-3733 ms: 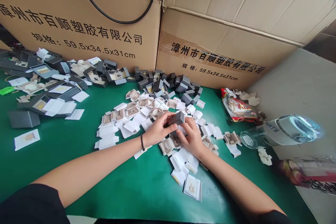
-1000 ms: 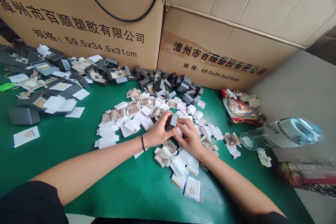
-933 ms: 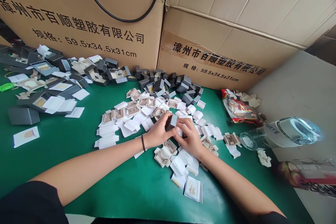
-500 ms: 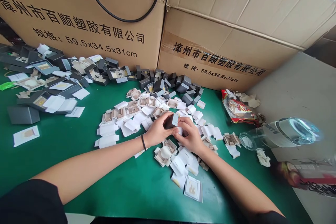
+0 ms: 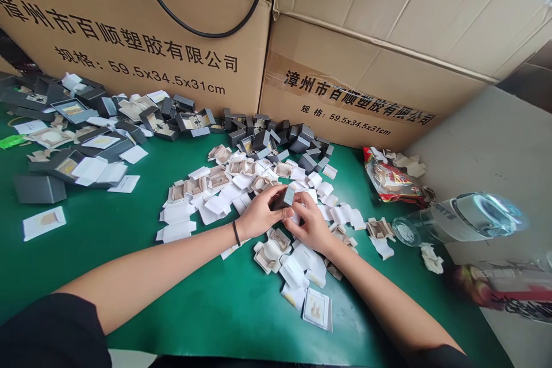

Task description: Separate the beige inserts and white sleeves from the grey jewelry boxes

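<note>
A small dark grey box (image 5: 284, 199) is held over the middle of the green table. My left hand (image 5: 261, 214) is closed around its left side, the thumb reaching along the near edge. From the right, my right hand (image 5: 311, 223) has its fingers bent against the box. A bit of white shows between those fingers; whether it belongs to the box or lies behind it, I cannot tell. Below and around both hands are white folded papers (image 5: 293, 271) and beige card inserts (image 5: 268, 256). A small white card (image 5: 317, 307) lies nearest me.
Several open grey boxes (image 5: 196, 121) are heaped along the back against large cardboard cartons (image 5: 172, 63). More grey boxes (image 5: 41, 188) and papers sit at the left. On the right are a red snack packet (image 5: 392, 178) and a clear bottle (image 5: 461, 219) on its side.
The fingers of my right hand have bent in more at the box's right side. The box and my left hand stay almost in the same place.
</note>
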`<state>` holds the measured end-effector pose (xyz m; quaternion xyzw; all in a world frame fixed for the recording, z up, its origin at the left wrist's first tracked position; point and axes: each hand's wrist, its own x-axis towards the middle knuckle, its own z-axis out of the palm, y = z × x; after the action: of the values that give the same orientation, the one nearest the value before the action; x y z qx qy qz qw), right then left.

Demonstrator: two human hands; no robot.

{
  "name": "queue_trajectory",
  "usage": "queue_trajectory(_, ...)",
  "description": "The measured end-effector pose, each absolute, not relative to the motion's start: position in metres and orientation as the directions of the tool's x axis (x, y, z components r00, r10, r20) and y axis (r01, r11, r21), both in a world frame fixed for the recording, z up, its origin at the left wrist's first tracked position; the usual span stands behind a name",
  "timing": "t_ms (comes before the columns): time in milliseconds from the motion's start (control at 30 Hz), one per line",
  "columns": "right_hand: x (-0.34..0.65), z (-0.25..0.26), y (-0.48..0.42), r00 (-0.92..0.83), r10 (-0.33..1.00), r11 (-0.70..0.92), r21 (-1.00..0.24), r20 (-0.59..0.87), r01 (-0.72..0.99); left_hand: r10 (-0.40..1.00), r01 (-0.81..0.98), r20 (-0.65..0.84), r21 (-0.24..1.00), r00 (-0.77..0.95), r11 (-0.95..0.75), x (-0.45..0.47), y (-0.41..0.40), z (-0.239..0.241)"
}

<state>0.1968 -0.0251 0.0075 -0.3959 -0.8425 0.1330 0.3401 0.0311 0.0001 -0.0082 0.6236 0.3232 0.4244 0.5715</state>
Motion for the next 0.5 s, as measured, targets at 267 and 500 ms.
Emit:
queue_trajectory(267,0.2018,-0.0008,-0.0277,-0.448,0.718,0.682,-0.409,0.533,0.607,0.897,-0.108,0.124,0.990,0.425,-0.085,0.0295,0.0005,-0.0053)
queue_trajectory(500,0.2018,0.0027,-0.0290,-0.508,0.690,0.696,-0.279,0.515,0.662,0.902,-0.100,0.140,0.989,0.408,-0.108,0.0303,0.0005,-0.0079)
